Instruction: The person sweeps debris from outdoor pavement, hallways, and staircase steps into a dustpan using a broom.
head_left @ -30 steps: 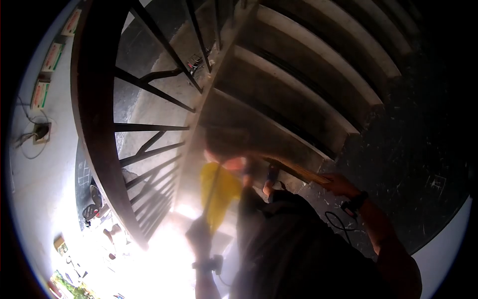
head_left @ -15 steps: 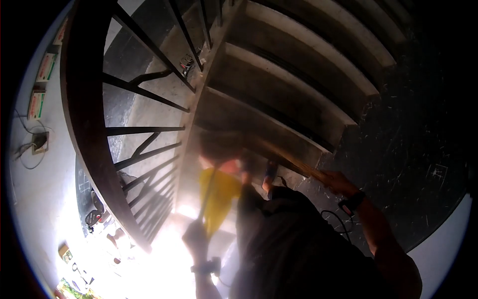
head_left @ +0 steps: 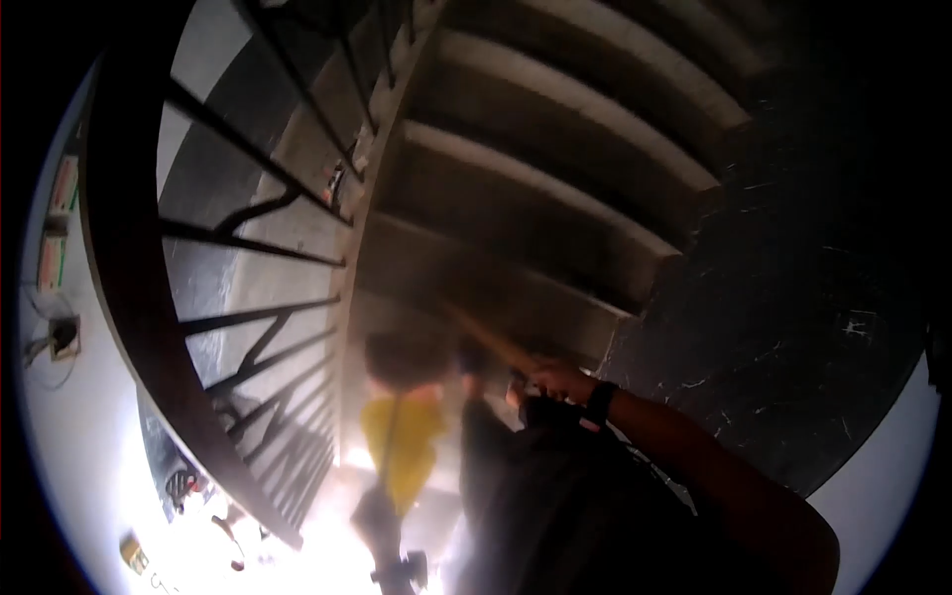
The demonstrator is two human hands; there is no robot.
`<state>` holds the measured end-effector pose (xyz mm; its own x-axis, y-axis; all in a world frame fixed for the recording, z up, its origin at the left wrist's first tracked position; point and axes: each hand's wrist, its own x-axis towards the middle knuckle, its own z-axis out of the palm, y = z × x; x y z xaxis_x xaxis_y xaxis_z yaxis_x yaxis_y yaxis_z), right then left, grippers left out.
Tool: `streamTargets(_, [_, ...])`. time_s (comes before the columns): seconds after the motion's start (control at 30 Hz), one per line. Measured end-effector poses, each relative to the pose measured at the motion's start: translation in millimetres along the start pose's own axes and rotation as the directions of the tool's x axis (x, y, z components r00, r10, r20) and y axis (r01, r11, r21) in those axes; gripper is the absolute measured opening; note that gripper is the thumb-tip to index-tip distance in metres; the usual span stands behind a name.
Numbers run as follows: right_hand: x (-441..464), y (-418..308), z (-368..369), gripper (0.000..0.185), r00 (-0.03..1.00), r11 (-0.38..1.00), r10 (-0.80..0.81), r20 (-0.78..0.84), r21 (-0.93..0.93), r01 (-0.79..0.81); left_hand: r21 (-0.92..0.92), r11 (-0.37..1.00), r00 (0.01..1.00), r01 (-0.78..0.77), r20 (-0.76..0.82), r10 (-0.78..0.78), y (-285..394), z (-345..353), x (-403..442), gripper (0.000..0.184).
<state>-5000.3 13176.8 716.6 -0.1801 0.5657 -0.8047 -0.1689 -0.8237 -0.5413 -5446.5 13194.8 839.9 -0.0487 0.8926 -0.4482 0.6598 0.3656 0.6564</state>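
Note:
My right hand (head_left: pixel 560 379) is closed around a tan, stick-like broom (head_left: pixel 493 340). The broom slants up and left over a stair tread, and its far end is blurred. Lower down, my left hand (head_left: pixel 375 516) appears as a dark, smeared shape against bright light. From it a thin handle runs up to a yellow dustpan (head_left: pixel 405 446), which hangs over the lower steps. Its upper end looks dark and reddish, but blur hides the detail. My feet (head_left: pixel 474 359) are on the stairs, just right of the dustpan.
Concrete stairs (head_left: pixel 516 188) curve upward ahead. A dark handrail (head_left: pixel 129 258) with metal balusters (head_left: pixel 253 233) borders the left side. A scuffed black wall (head_left: pixel 754 297) stands on the right. Strong light washes out the lower left, where small items lie beyond the railing.
My right hand and the broom have swung left and slightly down, nearer my feet. The dustpan and left hand sit lower in view. The camera has shifted, so the stairs and railing appear displaced.

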Motion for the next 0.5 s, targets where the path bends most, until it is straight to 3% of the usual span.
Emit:
streamTargets(0.07, [-21.3, -25.5, 5.1, 0.039, 0.998, 0.982, 0.014, -0.069, -0.189, -0.027, 0.159, 0.987, 0.999, 0.022, 0.024, -0.027, -3.9, -8.9, -3.8, 0.025])
streamTargets(0.13, [-33.7, -31.9, -0.4, 0.047, 0.973, 0.971, 0.124, -0.195, -0.176, -0.159, -0.011, 0.999, 0.997, -0.039, -0.072, 0.038, 8.1, -16.4, -13.3, 0.023])
streamTargets(0.2, [-65.3, -63.7, -5.1, 0.052, 0.982, 0.993, 0.065, -0.179, -0.089, -0.082, 0.389, 0.871, 0.945, -0.299, -0.002, 0.326, 8.0, -31.9, -18.7, 0.014])
streamTargets(0.23, [-82.7, -77.9, -8.7, 0.054, 0.985, 0.998, 0.036, -0.171, -0.042, -0.043, 0.464, 0.821, 0.932, -0.331, 0.023, 0.363, 21.6, -39.1, -21.0, 0.014])
streamTargets(0.33, [-116.1, -98.3, -28.7, 0.054, 0.951, 0.999, -0.025, -0.308, -0.049, 0.01, 0.306, 0.89, 0.928, -0.339, -0.046, 0.369, 66.7, -51.1, -24.9, 0.01])
streamTargets(0.37, [-131.2, -107.8, -31.6, 0.055, 0.927, 0.995, -0.085, -0.365, -0.073, 0.063, 0.353, 0.836, 0.895, -0.419, 0.008, 0.445, 76.1, -57.2, -21.7, 0.011])
streamTargets(0.47, [-170.7, -127.6, -51.9, 0.056, 0.828, 0.976, -0.215, -0.517, -0.092, 0.196, 0.138, 0.961, 0.97, -0.24, -0.001, 0.243, 109.6, -63.1, -19.2, 0.016])
streamTargets(0.5, [-180.6, -127.3, -64.4, 0.056, 0.79, 0.967, -0.241, -0.564, -0.069, 0.246, 0.155, 0.948, 0.96, -0.279, 0.021, 0.279, 120.3, -64.7, -14.7, 0.017])
